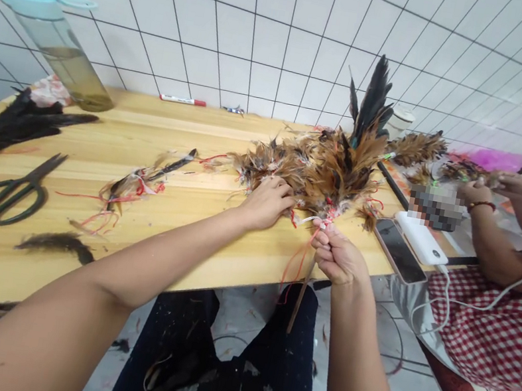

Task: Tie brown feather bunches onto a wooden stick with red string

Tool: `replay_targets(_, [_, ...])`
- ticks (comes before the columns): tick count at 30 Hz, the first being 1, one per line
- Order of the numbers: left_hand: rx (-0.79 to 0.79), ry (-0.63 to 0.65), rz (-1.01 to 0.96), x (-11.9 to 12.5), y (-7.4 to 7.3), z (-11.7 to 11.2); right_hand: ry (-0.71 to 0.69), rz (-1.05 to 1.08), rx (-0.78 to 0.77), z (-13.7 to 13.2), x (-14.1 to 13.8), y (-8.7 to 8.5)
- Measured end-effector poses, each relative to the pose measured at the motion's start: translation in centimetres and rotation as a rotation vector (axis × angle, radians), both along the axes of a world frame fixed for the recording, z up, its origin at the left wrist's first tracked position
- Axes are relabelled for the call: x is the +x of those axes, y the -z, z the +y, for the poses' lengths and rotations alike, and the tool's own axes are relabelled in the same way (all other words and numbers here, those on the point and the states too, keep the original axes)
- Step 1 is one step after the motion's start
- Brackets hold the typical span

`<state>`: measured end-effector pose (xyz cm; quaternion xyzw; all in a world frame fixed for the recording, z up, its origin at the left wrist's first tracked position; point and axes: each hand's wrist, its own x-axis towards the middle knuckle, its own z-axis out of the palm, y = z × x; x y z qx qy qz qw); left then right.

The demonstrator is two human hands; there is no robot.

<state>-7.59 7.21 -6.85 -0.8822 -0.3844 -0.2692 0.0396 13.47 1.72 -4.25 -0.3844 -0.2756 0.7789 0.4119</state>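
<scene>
A white tiled wall [277, 43] rises behind the wooden counter [166, 246] where you sit, and a person in red-and-white checked clothing [495, 324] works at your right, their hands [509, 189] among feathers, well apart from yours. Toward the left of the counter lie a tall bottle with a teal cap [50, 40], a heap of black feathers [22, 119], black-handled scissors [4, 187] and a small tied feather bunch [133, 190]. A phone [400, 250] and a white power bank [420, 238] sit to your right. The feather bundle [310, 170], brown with black plumes, lies directly ahead of you, slightly right of centre. Its long axis runs away from you, from a thin wooden stick [301, 297] hanging past the counter's near edge up to a tall black plume [373, 101]. Your right hand [336, 254] is nearer the stick end, with its thumb and fingers pinched closed on red thread [303, 257] at the bundle's base. Your left hand [267, 204] is just left of it, curled over the feathers and holding them against the counter, with your left arm reaching in from the lower left.
</scene>
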Motion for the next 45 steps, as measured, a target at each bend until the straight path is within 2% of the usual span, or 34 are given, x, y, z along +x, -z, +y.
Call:
replay_targets(3, [-0.018,0.013,-0.144,-1.1,-1.2,-0.6,0.007,0.014,-0.04,0.1,0.1,0.2])
replay_targets(8, [-0.109,-0.001,-0.482,-2.1,-4.4,-2.6,-0.006,-0.003,-0.046,0.3,-0.1,0.3])
replay_targets(11, [-0.093,0.118,-0.532,-1.8,-5.9,-3.7,-0.034,-0.054,-0.039,0.4,-0.5,0.1])
replay_targets(14, [-0.035,0.288,-0.418,-1.4,-6.6,-4.3,-0.047,-0.127,-0.01,0.2,-1.2,-0.1])
replay_targets(17, [0.027,0.337,-0.267,-1.5,-6.4,-4.2,-0.079,-0.209,0.023,-0.1,-2.2,-0.5])
replay_targets(21, [0.077,0.276,-0.072,-1.9,-6.0,-3.8,-0.115,-0.274,0.038,-0.5,-3.2,-0.9])
replay_targets(27, [0.084,0.233,-0.061,-2.5,-6.2,-3.5,-0.174,-0.237,-0.015,-0.3,-2.9,-0.7])
replay_targets(30, [0.051,0.243,-0.069,-3.4,-5.9,-2.7,-0.129,-0.171,-0.095,0.2,-2.1,-0.3])
replay_targets(32, [0.019,0.198,-0.051,-4.4,-5.2,-1.9,-0.081,-0.104,-0.151,0.5,-1.4,-0.1])
replay_targets(36, [-0.081,0.049,0.038,-6.3,-3.8,-0.4,0.014,0.024,-0.199,0.5,-0.2,0.4])
replay_targets(40, [-0.081,-0.115,-0.024,-6.8,-3.9,-0.2,0.043,0.129,-0.205,0.3,0.7,1.1])
replay_targets(42, [-0.124,-0.106,-0.005,-6.5,-4.2,-0.6,0.054,0.176,-0.207,0.2,1.0,1.3])
replay_targets(45, [-0.235,-0.04,0.134,-6.0,-3.9,-0.9,0.061,0.215,-0.203,0.1,1.2,1.4])
